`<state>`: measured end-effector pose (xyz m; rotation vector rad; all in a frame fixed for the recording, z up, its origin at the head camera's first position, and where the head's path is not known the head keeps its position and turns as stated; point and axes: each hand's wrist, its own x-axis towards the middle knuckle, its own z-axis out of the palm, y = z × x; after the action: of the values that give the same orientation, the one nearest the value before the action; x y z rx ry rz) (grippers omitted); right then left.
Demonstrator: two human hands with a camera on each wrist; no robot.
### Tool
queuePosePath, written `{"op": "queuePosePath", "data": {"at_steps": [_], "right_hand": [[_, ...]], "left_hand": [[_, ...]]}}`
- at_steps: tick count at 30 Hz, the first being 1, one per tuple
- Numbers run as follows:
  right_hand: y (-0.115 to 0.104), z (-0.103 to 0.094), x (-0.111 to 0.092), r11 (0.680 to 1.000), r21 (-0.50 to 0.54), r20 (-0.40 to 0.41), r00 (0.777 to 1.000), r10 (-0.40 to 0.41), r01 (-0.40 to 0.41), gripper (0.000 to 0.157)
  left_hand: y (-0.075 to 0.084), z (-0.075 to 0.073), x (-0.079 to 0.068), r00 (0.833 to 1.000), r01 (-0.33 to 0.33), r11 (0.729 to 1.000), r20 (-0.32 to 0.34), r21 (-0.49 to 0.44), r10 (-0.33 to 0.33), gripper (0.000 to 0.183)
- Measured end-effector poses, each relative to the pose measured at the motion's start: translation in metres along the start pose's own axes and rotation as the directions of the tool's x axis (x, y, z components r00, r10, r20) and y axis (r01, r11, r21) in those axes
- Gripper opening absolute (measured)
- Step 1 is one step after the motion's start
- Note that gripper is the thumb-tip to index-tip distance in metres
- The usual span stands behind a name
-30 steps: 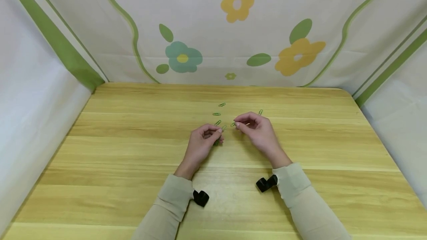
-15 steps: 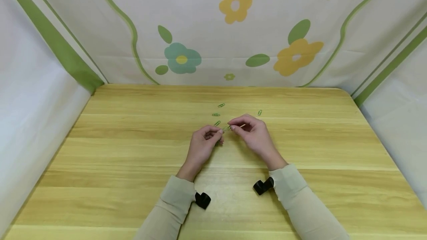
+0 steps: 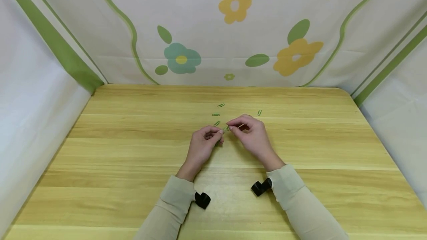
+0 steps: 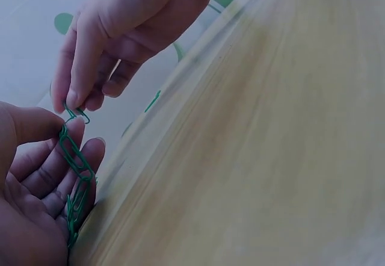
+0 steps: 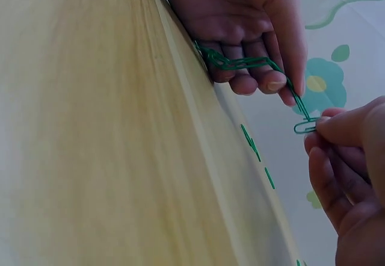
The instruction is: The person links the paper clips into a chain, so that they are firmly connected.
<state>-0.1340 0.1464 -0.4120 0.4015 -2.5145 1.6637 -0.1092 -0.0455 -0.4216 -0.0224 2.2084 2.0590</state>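
My left hand pinches the top of a chain of linked green paper clips between thumb and forefinger. The chain hangs down across its other fingers, bunched at the lower end. Close by on the right, my right hand pinches a single green paper clip between thumb and forefinger. In the right wrist view that clip crosses the end clip of the chain, right at the fingertips. Part of the single clip is hidden by the right thumb.
Loose green paper clips lie on the wooden table beyond the hands: a far clip, a middle clip, a near clip and a right-hand clip. A flowered white curtain stands behind the table.
My right hand has moved left with its paper clip, up to the end clip at my left fingertips. The left hand has stayed nearly still.
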Motion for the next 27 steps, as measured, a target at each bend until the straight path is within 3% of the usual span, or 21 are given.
{"op": "queuePosePath", "data": {"at_steps": [8, 19, 27], "right_hand": [[-0.0001, 0.0029, -0.0012, 0.987, -0.097, 0.028, 0.992, -0.125, 0.127, 0.017], [0.0029, 0.0024, -0.001, 0.996, -0.08, 0.067, 0.997, 0.038, -0.032, 0.016], [0.008, 0.0031, -0.0004, 0.995, -0.068, 0.135, 0.987, 0.082, -0.074, 0.017]], "left_hand": [[0.0003, -0.0012, -0.0003, 1.0, 0.005, 1.0, 0.008, -0.01, -0.005, 0.02], [-0.0001, -0.0003, 0.0006, 1.0, 0.012, 0.999, 0.008, -0.035, -0.012, 0.016], [0.0006, -0.0002, 0.0001, 1.0, 0.022, 0.999, 0.006, -0.043, -0.021, 0.015]]}}
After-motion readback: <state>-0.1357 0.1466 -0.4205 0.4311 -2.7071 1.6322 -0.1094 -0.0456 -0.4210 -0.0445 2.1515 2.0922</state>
